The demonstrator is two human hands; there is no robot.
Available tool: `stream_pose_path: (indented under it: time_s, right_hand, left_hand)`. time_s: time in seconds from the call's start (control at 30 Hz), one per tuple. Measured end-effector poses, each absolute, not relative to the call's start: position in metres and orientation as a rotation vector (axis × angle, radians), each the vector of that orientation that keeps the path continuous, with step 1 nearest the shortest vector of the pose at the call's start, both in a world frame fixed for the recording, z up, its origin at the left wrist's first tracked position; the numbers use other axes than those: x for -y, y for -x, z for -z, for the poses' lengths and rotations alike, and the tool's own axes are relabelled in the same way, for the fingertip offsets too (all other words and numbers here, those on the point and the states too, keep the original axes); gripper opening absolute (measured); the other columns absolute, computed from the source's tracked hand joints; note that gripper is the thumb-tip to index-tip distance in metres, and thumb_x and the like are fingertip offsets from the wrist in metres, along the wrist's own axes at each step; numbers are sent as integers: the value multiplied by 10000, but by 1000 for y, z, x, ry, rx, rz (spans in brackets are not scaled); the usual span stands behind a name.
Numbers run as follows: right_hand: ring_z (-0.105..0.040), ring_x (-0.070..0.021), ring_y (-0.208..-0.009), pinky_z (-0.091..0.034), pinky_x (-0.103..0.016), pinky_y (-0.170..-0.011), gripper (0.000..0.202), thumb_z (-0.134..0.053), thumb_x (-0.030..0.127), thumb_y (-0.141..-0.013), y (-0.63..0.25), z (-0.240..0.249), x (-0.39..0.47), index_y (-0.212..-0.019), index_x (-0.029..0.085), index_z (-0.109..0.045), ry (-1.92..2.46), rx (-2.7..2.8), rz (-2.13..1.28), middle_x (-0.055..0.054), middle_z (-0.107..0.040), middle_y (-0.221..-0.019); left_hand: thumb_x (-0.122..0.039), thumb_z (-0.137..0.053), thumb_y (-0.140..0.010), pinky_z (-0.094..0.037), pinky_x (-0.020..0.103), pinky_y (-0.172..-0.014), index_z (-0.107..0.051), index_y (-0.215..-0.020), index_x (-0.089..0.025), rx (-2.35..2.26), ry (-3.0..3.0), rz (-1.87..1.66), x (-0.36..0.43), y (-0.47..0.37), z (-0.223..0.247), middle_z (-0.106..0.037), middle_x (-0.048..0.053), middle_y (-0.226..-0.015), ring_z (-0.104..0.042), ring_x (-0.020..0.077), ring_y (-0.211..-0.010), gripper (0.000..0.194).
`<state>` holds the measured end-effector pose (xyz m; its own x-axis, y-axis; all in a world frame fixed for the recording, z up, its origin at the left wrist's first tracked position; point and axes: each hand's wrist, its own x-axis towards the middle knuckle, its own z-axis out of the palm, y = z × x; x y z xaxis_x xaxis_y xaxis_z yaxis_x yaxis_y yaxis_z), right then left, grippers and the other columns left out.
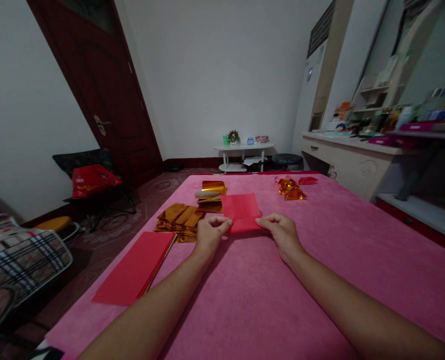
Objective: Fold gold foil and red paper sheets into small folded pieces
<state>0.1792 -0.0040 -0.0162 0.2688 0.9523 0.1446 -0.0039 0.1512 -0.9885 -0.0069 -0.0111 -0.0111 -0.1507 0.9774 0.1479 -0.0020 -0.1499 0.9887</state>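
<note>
Apparently, the step in hand is folding: the small, bright red, rectangular paper piece [241,206] shows a crease across its near part, with a narrower strip on the near side of it. It is held over the pink cloth-covered bench [320,295], between the person's 2 hands. The left hand [210,232] pinches its near left corner between thumb and fingers, and the right hand [282,234] pinches the near right corner the same way; whether the paper touches the bench I cannot tell. Beside the left hand lies a pile of shiny gold folded strips [180,217], and nearer the body a flat stack of large red sheets [135,267]. The next move would call for level corners and even pressure along the crease.
</note>
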Motion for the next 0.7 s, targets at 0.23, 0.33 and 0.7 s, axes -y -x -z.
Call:
stream_pose_path:
  time_s: [0.23,0.33,0.7]
  right_hand:
    - [-538,-153,-554,-379,-255,-518,188,-725,299,-495,-182,22,-4,-556,214,-569,1290,1212,-737,17,-610,-550]
    - [-533,-146,-548,-365,-244,-510,164,-695,243,-506,-181,22,-7,-566,221,-544,1376,1332,-626,28,-597,-547]
    - [-538,-124,-566,-285,-226,-486,81,-651,214,-597,-184,13,-2,-664,233,-609,1732,1729,-209,18,-629,-653]
  left_hand:
    - [-242,-695,-588,-387,190,-470,-625,-732,-135,-1353,-1434,-1475,6,7,18,-595,-12,-531,-515,91,-458,192]
    - [-222,-661,-609,-366,196,-502,-640,-762,-158,-1502,-1648,-1387,8,7,16,-601,-15,-554,-522,97,-486,167]
    - [-217,-674,-635,-375,292,-712,-697,-801,-231,-1916,-2039,-1104,16,1,9,-614,46,-885,-537,199,-849,168]
